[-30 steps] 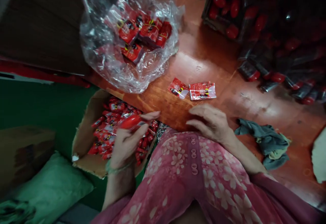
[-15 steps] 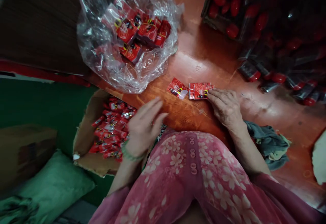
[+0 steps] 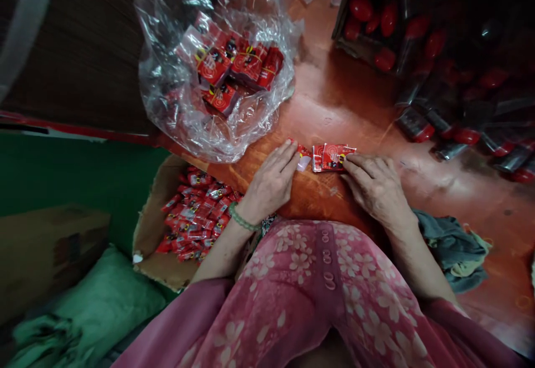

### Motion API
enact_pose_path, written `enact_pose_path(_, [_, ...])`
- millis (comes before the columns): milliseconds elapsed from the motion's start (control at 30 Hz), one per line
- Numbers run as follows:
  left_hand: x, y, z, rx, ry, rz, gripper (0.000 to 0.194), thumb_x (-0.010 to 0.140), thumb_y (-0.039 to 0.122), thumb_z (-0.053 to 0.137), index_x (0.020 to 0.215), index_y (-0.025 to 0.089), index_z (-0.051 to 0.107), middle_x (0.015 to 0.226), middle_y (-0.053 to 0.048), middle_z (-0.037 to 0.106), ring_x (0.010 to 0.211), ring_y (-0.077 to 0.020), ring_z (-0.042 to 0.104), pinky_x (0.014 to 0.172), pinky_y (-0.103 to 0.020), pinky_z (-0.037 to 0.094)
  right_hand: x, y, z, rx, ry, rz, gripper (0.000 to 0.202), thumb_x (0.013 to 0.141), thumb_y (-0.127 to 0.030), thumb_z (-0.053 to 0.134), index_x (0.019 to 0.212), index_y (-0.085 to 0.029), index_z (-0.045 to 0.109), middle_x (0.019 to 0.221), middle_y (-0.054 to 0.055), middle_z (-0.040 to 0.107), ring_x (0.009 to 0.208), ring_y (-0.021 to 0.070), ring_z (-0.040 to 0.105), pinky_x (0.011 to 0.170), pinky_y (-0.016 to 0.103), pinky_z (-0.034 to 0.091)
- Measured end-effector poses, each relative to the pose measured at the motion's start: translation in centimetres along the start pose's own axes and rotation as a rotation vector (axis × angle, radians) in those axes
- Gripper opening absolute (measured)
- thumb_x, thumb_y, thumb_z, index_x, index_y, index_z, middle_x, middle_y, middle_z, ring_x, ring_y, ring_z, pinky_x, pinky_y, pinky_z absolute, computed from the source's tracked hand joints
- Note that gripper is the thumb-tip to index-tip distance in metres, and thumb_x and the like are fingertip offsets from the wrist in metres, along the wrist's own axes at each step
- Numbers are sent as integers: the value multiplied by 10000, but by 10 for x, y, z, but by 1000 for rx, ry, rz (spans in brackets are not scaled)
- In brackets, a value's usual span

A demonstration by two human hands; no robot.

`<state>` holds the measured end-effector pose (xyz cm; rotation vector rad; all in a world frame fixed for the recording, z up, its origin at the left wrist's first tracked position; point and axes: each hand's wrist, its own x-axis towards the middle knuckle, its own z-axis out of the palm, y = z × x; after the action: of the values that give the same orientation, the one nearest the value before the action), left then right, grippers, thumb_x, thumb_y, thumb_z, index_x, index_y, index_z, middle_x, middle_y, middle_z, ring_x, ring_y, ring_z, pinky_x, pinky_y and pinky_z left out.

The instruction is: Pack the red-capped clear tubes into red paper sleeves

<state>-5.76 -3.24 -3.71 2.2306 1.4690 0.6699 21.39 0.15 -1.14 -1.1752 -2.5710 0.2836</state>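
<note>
My left hand (image 3: 273, 178), with a green bead bracelet at the wrist, rests flat over part of a single red label (image 3: 304, 158) on the orange-brown table. Its fingers lie straight, side by side. Just right of that label is a small stack of red labels (image 3: 328, 158) with yellow and black print. The fingertips of my right hand (image 3: 376, 184) are pressed together on the stack's right end. Further up on the left, a clear plastic bag (image 3: 251, 134) holds several banded bundles of red labels (image 3: 215, 67).
A cardboard box (image 3: 146, 223) of red wrapped pieces (image 3: 200, 212) stands below the table's left edge. Clear tubes with red caps (image 3: 466, 135) lie at the upper right. A grey-green cloth (image 3: 451, 245) is beside my right forearm. A green pillow (image 3: 108, 295) lies lower left.
My left hand has moved right and up, from above the cardboard box onto the single label. My right hand stays at the stack. The whole view has shifted slightly.
</note>
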Motion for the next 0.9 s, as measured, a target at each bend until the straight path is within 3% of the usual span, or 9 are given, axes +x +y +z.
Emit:
enact_pose_path(100, [-4, -17, 2, -26, 4, 6, 383, 993, 91, 455, 1303, 149, 673, 1452, -164, 655, 1465, -268, 537, 1183, -525, 526, 3, -8, -9, 38, 20, 9, 300, 999, -245, 630, 1289, -171, 650, 1234, 154, 766, 1113, 292, 684, 929, 444, 504])
enact_pose_path(233, [-1, -27, 8, -64, 141, 45, 322, 982, 90, 491, 1188, 146, 732, 1297, -144, 752, 1333, -247, 662, 1114, -465, 589, 14, -26, -13, 98, 50, -15, 300, 1002, -271, 633, 1292, -195, 647, 1208, 133, 767, 1099, 282, 668, 928, 439, 502])
enact_pose_path(367, [1, -20, 1, -40, 247, 102, 272, 969, 82, 543, 1158, 147, 728, 1207, -134, 786, 1231, -225, 723, 1045, -398, 626, 37, -45, 0, 111, 10, -62, 367, 1030, -246, 569, 1377, -129, 599, 1286, 178, 720, 1103, 290, 636, 931, 451, 512])
enact_pose_path(467, [-3, -8, -14, -63, 281, 133, 268, 947, 57, 594, 1167, 151, 717, 1191, -135, 787, 1195, -216, 738, 1036, -379, 626, 54, -52, 10, 153, 23, -124, 292, 1049, -164, 478, 1271, -115, 662, 1166, 160, 747, 996, 263, 634, 872, 421, 534])
enact_pose_path(567, [-8, 1, -28, -174, 240, 86, 301, 929, 110, 674, 1224, 159, 708, 1223, -141, 776, 1158, -208, 751, 1029, -349, 627, 61, -53, 10, 207, 63, -183, 261, 1051, -125, 448, 1078, -125, 708, 950, 103, 744, 858, 215, 630, 797, 352, 542])
enact_pose_path(700, [-6, 9, -35, -208, 219, 72, 439, 900, 175, 745, 1333, 169, 673, 1248, -149, 768, 1161, -222, 751, 1024, -342, 627, 55, -51, 2, 300, 110, -176, 214, 1047, -104, 467, 1034, -128, 680, 880, 68, 716, 792, 160, 634, 761, 278, 534])
enact_pose_path(900, [11, 19, -36, -311, 158, 97, 149, 911, 94, 682, 988, 169, 785, 949, -81, 811, 845, -155, 772, 799, -257, 641, 42, -42, -4, 342, 98, -156, 261, 1090, -209, 431, 928, -159, 631, 797, 39, 687, 709, 141, 614, 681, 258, 515])
